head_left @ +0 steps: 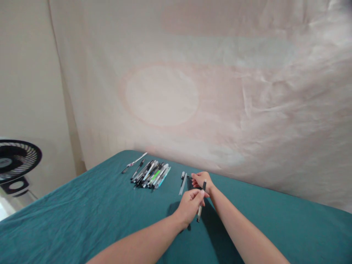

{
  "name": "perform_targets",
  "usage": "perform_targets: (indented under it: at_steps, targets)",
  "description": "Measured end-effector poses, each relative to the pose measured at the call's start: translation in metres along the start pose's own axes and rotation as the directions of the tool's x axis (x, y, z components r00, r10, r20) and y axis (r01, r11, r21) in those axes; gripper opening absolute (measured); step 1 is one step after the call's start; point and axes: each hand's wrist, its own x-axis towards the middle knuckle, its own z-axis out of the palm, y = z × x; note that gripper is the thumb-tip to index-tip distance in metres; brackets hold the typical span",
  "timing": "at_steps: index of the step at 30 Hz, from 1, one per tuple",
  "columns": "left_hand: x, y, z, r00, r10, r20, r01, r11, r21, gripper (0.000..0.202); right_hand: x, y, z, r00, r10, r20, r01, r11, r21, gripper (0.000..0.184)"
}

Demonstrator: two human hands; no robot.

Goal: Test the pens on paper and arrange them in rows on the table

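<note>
My left hand [189, 207] is closed around a pen [200, 211] with a dark upper end and a paler barrel, held tilted above the cloth. Just beyond it, my right hand [202, 180] is pinched near the cloth; a small dark bit shows by its fingertips, too small to name. A translucent pen barrel [183, 185] lies on the cloth left of my right fingertips. Beside its far end is a small pale pen cap [183, 175] with a dark part.
A pile of many pens [151, 175], one bright green, lies left of my hands. Past it are a loose dark pen [138, 168] and a long white pen-like item [139, 159]. Green cloth [96, 212] covers the surface. A black fan [19, 161] stands left; a pale curtain [220, 110] hangs behind.
</note>
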Motion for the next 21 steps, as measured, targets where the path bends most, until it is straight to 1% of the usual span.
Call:
perform_targets:
  at_steps: [3,7,10,13,15,17,19,21]
  targets:
    - [0.002,-0.002,0.001,0.999,-0.027,-0.030,0.025,0.997,-0.070,0.045,-0.014,-0.004,-0.009,1.000,-0.008,0.017,0.008,1.000,0.002,0.025]
    - [0.005,-0.003,0.002,0.998,-0.023,-0.066,0.015,0.992,-0.129,0.044,-0.042,-0.011,-0.029,0.996,-0.021,0.085,0.018,0.999,0.033,0.026]
    - [0.006,-0.005,0.002,0.996,-0.043,-0.083,0.033,0.993,-0.117,0.042,-0.066,-0.017,-0.042,0.985,-0.055,0.166,0.039,0.995,0.094,0.034]
    - [0.007,-0.007,0.002,0.994,-0.054,-0.091,0.049,0.997,-0.059,0.039,-0.084,-0.020,-0.047,0.958,-0.120,0.261,0.089,0.988,0.128,0.036]
    - [0.007,-0.008,0.002,0.995,-0.033,-0.090,0.033,0.999,-0.005,0.037,-0.088,-0.020,-0.048,0.950,-0.138,0.280,0.114,0.988,0.103,0.034]
    - [0.006,-0.009,0.002,0.994,0.015,-0.109,-0.010,0.999,0.042,0.035,-0.084,-0.021,-0.048,0.956,-0.125,0.267,0.101,0.990,0.103,0.030]
    - [0.004,-0.009,0.002,0.982,0.089,-0.169,-0.077,0.994,0.079,0.033,-0.075,-0.023,-0.048,0.971,-0.088,0.224,0.058,0.989,0.136,0.028]
    - [0.001,-0.007,0.002,0.949,0.172,-0.263,-0.141,0.981,0.134,0.032,-0.062,-0.024,-0.048,0.984,-0.051,0.169,0.024,0.987,0.158,0.025]
